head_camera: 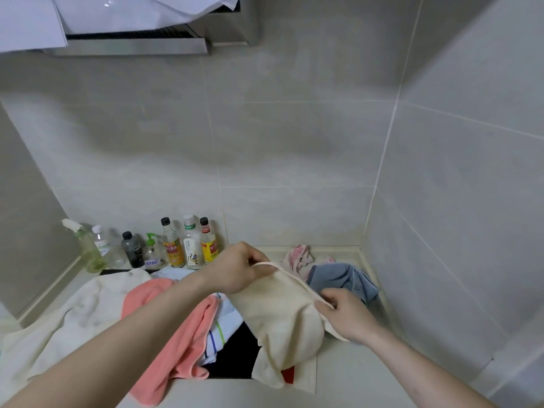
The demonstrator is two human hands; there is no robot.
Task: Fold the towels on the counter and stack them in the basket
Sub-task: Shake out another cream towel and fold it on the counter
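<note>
The cream towel (pixel 282 322) is up off the bench and strung between both hands, top hem pulled into a line that runs from the left hand (pixel 235 269) down to the right hand (pixel 344 316). Left fingers (pixel 259 267) are closed in a pinch on the far end of that hem; right fingers (pixel 325 304) are pinched on the near end, with the corner poking out below the palm. The body of the cloth hangs under the fingers and bellies out, its lower edge draping onto the pile.

This looks like the start of the fold, and the trick now is tension: keep both pinches right on the hem, draw the hands apart until the sag goes, then bring corner to corner so the edges meet square. A loose belly like this one would likely fold crooked.

Just below the left wrist lies the coral towel (pixel 176 334), with a striped white cloth (pixel 219 337) tucked between it and the cream one. Beyond the right fingers, a blue towel (pixel 341 278) is bunched near the corner, and past that a pink-and-white rag (pixel 298 257). Left of the coral one, a big white cloth (pixel 79 319) is spread out. A row of bottles (pixel 179 245) stands at the wall behind the left hand. No basket is clearly showing, so I can't tell where the stack will go.
</note>
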